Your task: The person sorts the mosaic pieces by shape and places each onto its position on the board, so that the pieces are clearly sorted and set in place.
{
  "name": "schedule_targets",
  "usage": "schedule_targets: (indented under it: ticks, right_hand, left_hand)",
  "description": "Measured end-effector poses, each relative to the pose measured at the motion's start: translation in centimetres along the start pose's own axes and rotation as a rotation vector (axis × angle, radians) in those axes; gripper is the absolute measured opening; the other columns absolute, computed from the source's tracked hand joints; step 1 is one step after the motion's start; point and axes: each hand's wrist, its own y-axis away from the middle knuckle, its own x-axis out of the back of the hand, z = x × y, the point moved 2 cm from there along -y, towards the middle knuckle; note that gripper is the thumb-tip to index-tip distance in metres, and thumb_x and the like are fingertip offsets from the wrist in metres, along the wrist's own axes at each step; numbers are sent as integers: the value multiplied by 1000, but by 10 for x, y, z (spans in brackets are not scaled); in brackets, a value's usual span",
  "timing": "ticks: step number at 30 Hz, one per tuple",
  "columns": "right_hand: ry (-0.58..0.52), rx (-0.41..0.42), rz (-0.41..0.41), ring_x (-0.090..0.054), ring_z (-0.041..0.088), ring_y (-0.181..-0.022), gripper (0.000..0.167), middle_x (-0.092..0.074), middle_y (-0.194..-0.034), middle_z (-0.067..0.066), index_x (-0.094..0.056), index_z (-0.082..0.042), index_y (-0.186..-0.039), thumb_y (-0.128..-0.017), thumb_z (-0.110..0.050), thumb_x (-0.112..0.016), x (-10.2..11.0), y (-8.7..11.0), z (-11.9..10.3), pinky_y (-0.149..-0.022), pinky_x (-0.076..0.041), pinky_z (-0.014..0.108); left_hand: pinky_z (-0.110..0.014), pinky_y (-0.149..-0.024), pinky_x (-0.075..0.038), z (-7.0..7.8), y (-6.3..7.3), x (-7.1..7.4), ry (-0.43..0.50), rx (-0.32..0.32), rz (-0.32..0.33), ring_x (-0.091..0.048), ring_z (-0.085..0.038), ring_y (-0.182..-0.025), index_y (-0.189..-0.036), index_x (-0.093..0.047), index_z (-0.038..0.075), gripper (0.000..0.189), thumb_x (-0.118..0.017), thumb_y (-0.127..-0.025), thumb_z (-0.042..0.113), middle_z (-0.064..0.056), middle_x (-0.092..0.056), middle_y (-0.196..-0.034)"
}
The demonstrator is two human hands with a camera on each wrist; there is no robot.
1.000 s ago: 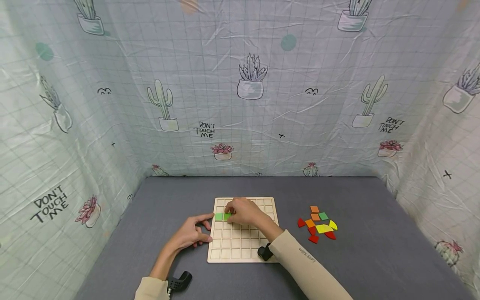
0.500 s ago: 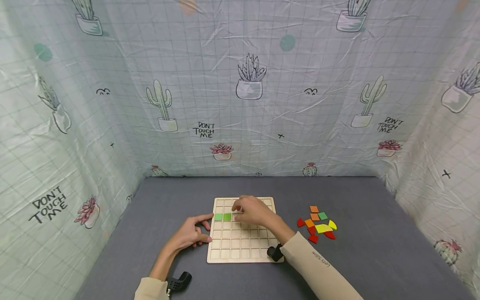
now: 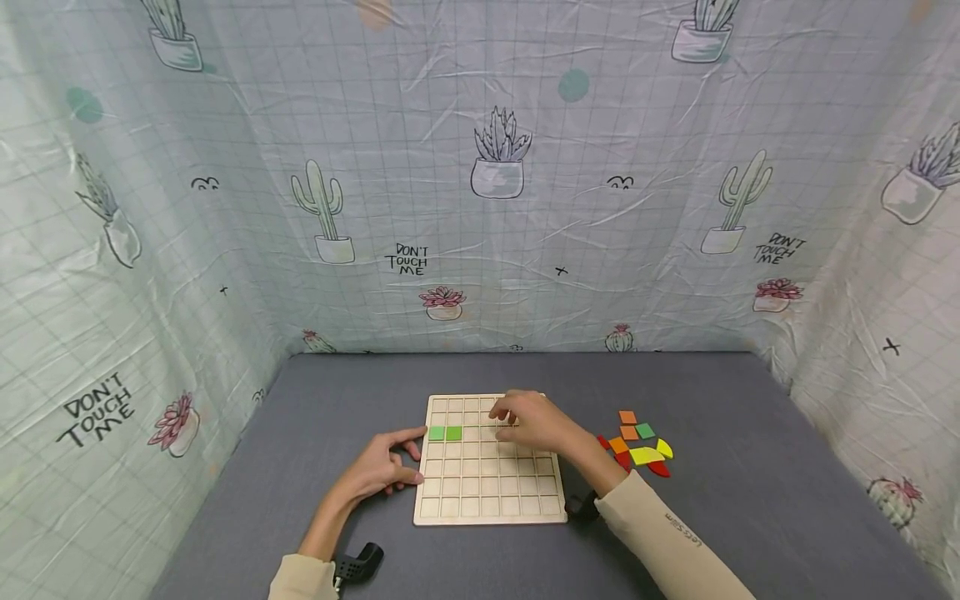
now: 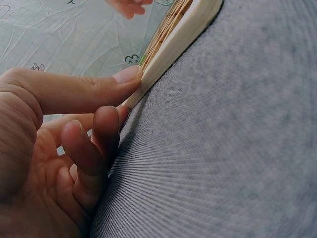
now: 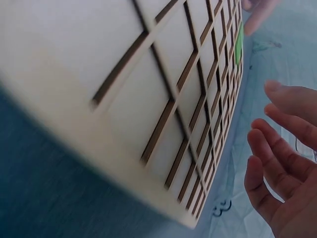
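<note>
A pale wooden grid board lies on the grey table. Two green square tiles sit side by side in cells at its left edge. My left hand touches that edge with thumb and index finger spread apart; in the left wrist view the thumb presses against the board's side, other fingers loosely bent. Over the upper right part of the board is my right hand, its fingers apart and holding nothing. The right wrist view shows those fingers relaxed beside the grid.
Right of the board lies a loose group of pieces: orange squares, a green square, yellow pieces and red pieces. My right forearm overlaps part of this group. A patterned cloth hangs behind and at both sides.
My right hand has let go of the second green tile, which stays in its cell, and has moved right across the board. The left hand keeps its place.
</note>
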Motion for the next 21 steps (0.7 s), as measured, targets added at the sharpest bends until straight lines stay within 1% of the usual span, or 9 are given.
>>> schedule_targets:
  ticks: [5,9,13,19,21]
  right_hand:
    - [4,-1,28,-69,25,-97,29,-71,-111,9,-74,-5,-121,-94,-16,-75,6,11,14,-77,-56,32]
    - [-2,-30,56,-68,24,-95,28,-71,-109,8,-74,-6,-120,-93,-17,-76,10,20,25,-73,-54,29]
    - [-18,-43,80,-67,24,-94,27,-71,-112,9,-74,-6,-119,-93,-17,-76,16,30,35,-72,-52,27]
    - [-1,-43,117,-68,26,-91,27,-71,-111,11,-74,-4,-116,-92,-16,-78,25,41,49,-72,-53,28]
    - [-5,-56,129,-69,26,-90,27,-71,-110,11,-75,-4,-115,-91,-15,-79,26,45,55,-72,-53,29]
  left_hand:
    - [-27,-42,-46,1,0,1,-2,0,-2,-51,-8,-50,-152,-50,2,81,-85,-80,6,-16,-61,-103]
    - [-27,-42,-46,1,0,0,-8,-1,1,-52,-8,-50,-152,-49,1,81,-86,-80,6,-15,-62,-103]
    - [-26,-42,-46,2,1,0,-9,5,1,-52,-8,-50,-152,-50,2,81,-86,-80,7,-14,-62,-103]
    - [-26,-42,-46,2,1,0,-11,6,3,-52,-8,-50,-152,-50,1,82,-86,-79,6,-15,-62,-103]
    - [-26,-42,-46,2,1,0,-11,5,3,-52,-7,-50,-152,-49,1,82,-86,-79,7,-15,-62,-103]
